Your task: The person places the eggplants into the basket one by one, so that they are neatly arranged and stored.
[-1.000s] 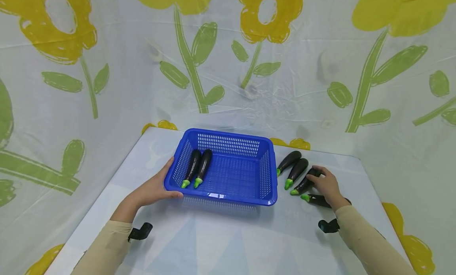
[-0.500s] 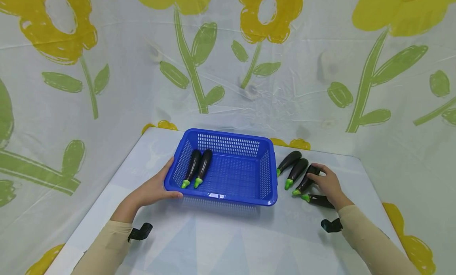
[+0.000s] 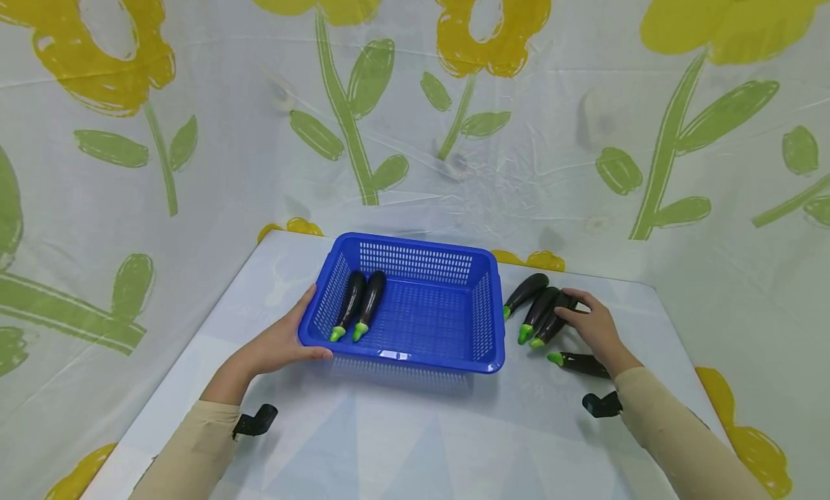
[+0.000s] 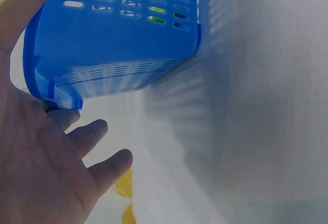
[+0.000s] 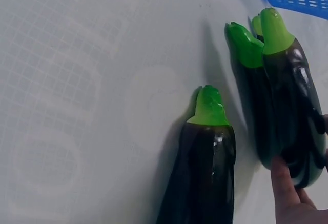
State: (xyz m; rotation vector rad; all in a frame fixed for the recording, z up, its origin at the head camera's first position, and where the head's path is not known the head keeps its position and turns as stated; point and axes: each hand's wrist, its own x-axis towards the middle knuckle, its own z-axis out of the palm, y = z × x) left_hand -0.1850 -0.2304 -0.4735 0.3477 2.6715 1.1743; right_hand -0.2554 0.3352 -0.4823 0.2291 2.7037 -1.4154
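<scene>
Dark eggplant [image 3: 552, 326] pinched in the right hand [image 3: 594, 332], right of centre.
Close at its left, another eggplant [image 3: 540, 313] is seen; at centre, a blue basket [image 3: 428, 320] is touched by the spread left hand [image 3: 280, 345].

Backdrop's a creased whitish sheet [image 3: 551, 147] — big yellow flowers [image 3: 454, 46] and chunky green leaves [image 3: 372, 78] all over it — wrapping round the far, left and right edges of the worktop [image 3: 480, 428], which is pale with faint blue triangles [image 3: 424, 471]. Lighting's pretty soft.
</scene>
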